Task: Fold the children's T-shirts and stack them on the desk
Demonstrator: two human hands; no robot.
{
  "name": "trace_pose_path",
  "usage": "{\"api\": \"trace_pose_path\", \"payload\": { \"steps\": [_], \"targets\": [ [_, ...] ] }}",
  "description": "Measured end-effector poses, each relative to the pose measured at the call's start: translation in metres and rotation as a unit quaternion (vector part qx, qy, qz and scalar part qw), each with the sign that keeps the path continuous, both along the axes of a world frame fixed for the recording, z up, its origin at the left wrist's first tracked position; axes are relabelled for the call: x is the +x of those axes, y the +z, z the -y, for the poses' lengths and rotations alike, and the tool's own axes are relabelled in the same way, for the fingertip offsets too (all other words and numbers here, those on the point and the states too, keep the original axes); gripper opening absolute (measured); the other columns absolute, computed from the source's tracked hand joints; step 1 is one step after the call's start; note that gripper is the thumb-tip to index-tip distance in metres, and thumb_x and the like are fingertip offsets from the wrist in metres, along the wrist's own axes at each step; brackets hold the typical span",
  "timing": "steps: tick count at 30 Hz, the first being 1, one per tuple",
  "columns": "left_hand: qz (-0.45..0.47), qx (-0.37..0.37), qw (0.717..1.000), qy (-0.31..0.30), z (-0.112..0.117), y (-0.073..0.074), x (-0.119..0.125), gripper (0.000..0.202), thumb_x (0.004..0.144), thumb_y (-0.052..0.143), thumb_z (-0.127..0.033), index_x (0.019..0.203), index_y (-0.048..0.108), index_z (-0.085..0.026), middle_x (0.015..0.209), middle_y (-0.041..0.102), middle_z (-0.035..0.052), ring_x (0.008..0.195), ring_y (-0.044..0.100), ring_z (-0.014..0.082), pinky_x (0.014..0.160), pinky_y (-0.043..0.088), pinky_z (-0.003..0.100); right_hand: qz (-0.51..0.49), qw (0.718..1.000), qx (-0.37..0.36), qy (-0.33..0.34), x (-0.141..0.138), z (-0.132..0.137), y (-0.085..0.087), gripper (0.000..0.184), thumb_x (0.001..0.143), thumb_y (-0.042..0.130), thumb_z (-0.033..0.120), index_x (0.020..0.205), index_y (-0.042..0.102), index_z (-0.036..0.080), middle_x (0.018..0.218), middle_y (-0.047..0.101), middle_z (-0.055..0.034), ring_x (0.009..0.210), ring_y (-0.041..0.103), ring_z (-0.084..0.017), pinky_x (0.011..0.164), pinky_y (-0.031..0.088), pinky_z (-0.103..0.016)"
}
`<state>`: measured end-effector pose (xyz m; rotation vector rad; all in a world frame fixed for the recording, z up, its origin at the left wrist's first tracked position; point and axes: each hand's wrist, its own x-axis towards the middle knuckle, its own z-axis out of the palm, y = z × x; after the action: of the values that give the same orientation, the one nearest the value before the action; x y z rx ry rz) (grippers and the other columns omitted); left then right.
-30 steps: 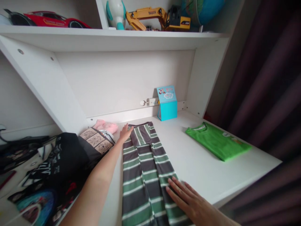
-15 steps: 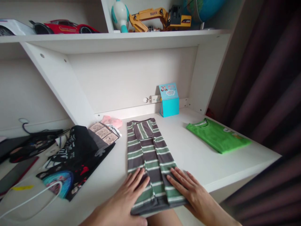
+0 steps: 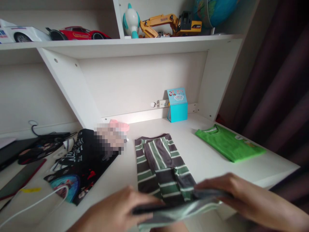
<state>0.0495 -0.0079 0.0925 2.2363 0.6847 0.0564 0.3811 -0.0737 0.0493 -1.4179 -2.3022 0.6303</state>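
A striped shirt [image 3: 166, 180] in green, dark grey and white lies on the desk in a long folded strip, its far end flat. Its near end is lifted off the desk at the front edge. My left hand [image 3: 123, 206] pinches the left corner of that raised end, fingers closed on the cloth. On the other corner my right hand [image 3: 231, 193] grips the fabric between thumb and fingers. Both hands are slightly blurred. To the right lies a folded green T-shirt [image 3: 231, 143].
Dark printed clothes [image 3: 79, 164] are heaped on the left, beside a white cable [image 3: 36, 204] and a phone-like slab [image 3: 21, 180]. A blue desk calendar [image 3: 178, 111] stands at the back. Overhead, the shelf [image 3: 149, 43] holds a red toy car [image 3: 79, 33] and a toy excavator [image 3: 173, 24].
Both hands lay flat on the striped shirt before. Now they have taken hold of its near end and raised it, and the shirt's far end has shifted slightly toward me.
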Motion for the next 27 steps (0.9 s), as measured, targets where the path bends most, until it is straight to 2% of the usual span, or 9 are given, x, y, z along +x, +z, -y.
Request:
{"api": "trace_pose_path", "payload": {
  "steps": [2, 4, 7, 9, 13, 16, 20, 24, 27],
  "targets": [
    [0.031, 0.028, 0.997, 0.064, -0.047, 0.016, 0.005, 0.036, 0.086, 0.048, -0.041, 0.115, 0.059, -0.024, 0.104, 0.066, 0.0014, 0.089, 0.06, 0.0175, 0.077, 0.045, 0.025, -0.018, 1.0, -0.001, -0.024, -0.004, -0.056, 0.025, 0.026, 0.086, 0.043, 0.036, 0.096, 0.065, 0.025, 0.078, 0.066, -0.0021, 0.069, 0.06, -0.017, 0.064, 0.047, -0.026],
    [0.055, 0.025, 0.991, 0.117, -0.106, 0.011, 0.01, 0.04, 0.079, 0.055, -0.042, 0.109, 0.061, -0.016, 0.101, 0.066, 0.0039, 0.089, 0.058, 0.0194, 0.074, 0.045, 0.025, -0.05, 0.996, 0.017, -0.074, -0.009, -0.123, 0.031, 0.021, 0.08, 0.053, 0.037, 0.083, 0.063, 0.019, 0.064, 0.059, 0.0006, 0.061, 0.054, -0.014, 0.055, 0.043, -0.022],
    [0.034, -0.022, 0.98, 0.196, -0.185, -0.024, 0.017, 0.041, 0.067, 0.063, -0.039, 0.098, 0.063, -0.012, 0.085, 0.066, 0.0036, 0.074, 0.058, 0.0177, 0.062, 0.045, 0.023, -0.107, 0.984, -0.047, -0.136, -0.019, -0.208, 0.006, 0.017, 0.073, 0.06, 0.031, 0.078, 0.059, 0.014, 0.061, 0.056, 0.0016, 0.055, 0.051, -0.01, 0.05, 0.042, -0.019],
    [0.002, -0.036, 0.972, 0.234, -0.218, -0.052, 0.02, 0.035, 0.06, 0.065, -0.034, 0.087, 0.064, -0.012, 0.071, 0.062, 0.0008, 0.064, 0.055, 0.0156, 0.054, 0.042, 0.022, -0.106, 0.982, -0.078, -0.139, -0.025, -0.243, -0.02, 0.016, 0.072, 0.061, 0.029, 0.072, 0.058, 0.013, 0.06, 0.057, 0.0002, 0.051, 0.051, -0.01, 0.047, 0.044, -0.02],
    [-0.009, -0.043, 0.971, 0.235, -0.237, -0.083, 0.018, 0.03, 0.057, 0.062, -0.031, 0.081, 0.065, -0.013, 0.062, 0.058, -0.0022, 0.055, 0.05, 0.0124, 0.049, 0.038, 0.021, -0.089, 0.982, -0.106, -0.13, -0.03, -0.265, -0.054, 0.013, 0.074, 0.059, 0.025, 0.071, 0.061, 0.012, 0.059, 0.06, -0.0005, 0.048, 0.053, -0.009, 0.043, 0.045, -0.02],
    [0.009, -0.061, 0.973, 0.222, -0.241, -0.08, 0.012, 0.034, 0.06, 0.06, -0.036, 0.084, 0.064, -0.013, 0.064, 0.057, -0.0021, 0.055, 0.05, 0.0119, 0.051, 0.039, 0.021, -0.082, 0.981, -0.103, -0.14, -0.024, -0.267, -0.058, 0.015, 0.077, 0.054, 0.024, 0.079, 0.063, 0.012, 0.064, 0.063, -0.0011, 0.051, 0.056, -0.01, 0.046, 0.046, -0.019],
    [-0.03, 0.036, 0.964, 0.261, -0.26, -0.076, 0.012, 0.031, 0.062, 0.059, -0.04, 0.079, 0.062, -0.014, 0.061, 0.055, -0.003, 0.06, 0.052, 0.0131, 0.055, 0.041, 0.022, -0.047, 0.977, -0.083, -0.19, -0.017, -0.279, -0.057, 0.019, 0.077, 0.054, 0.026, 0.084, 0.065, 0.012, 0.071, 0.066, -0.0035, 0.063, 0.061, -0.014, 0.055, 0.047, -0.021],
    [-0.074, 0.097, 0.95, 0.288, -0.274, -0.089, 0.019, 0.017, 0.055, 0.065, -0.031, 0.06, 0.059, -0.016, 0.055, 0.055, -0.0037, 0.065, 0.054, 0.0155, 0.06, 0.039, 0.022, 0.013, 0.966, -0.059, -0.253, -0.022, -0.29, -0.065, 0.032, 0.067, 0.066, 0.023, 0.096, 0.064, 0.01, 0.093, 0.066, -0.0105, 0.088, 0.061, -0.022, 0.072, 0.047, -0.028],
    [-0.077, 0.121, 0.942, 0.303, -0.274, -0.099, 0.022, 0.015, 0.056, 0.065, -0.029, 0.061, 0.059, -0.017, 0.06, 0.058, -0.0022, 0.07, 0.056, 0.0172, 0.063, 0.038, 0.023, 0.037, 0.959, -0.068, -0.273, -0.029, -0.291, -0.073, 0.032, 0.075, 0.065, 0.029, 0.101, 0.059, 0.011, 0.096, 0.064, -0.0082, 0.086, 0.06, -0.018, 0.074, 0.047, -0.031]
  ]
}}
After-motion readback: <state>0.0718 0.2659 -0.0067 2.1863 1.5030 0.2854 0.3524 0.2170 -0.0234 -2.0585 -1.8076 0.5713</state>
